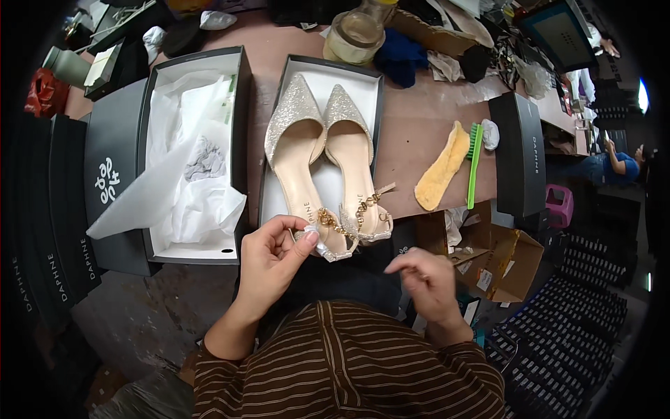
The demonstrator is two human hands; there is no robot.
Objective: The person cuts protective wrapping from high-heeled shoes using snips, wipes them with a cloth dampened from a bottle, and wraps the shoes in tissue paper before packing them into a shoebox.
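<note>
A pair of pointed, silver-glitter shoes with beige linings and gold chain ankle straps lies toes away from me on a white-lined shoebox part [271, 199]. My left hand [274, 255] pinches the ankle strap at the heel of the left shoe [296, 105], where a bit of whitish wrapping shows between thumb and fingers. The right shoe [349, 105] rests beside it, its heel reaching past the box's near edge. To the right of the heels, my right hand [427, 283] hangs in the air, slightly blurred, fingers loosely bent and apart, with nothing visible in it.
An open shoebox [244, 91] with white tissue [209, 202] stands left, beside a dark lid [115, 133] and stacked boxes. Right lie a yellow fluffy pad [444, 164], a green brush [474, 160] and a dark box [518, 153]. A cardboard carton [513, 262] sits below the table edge.
</note>
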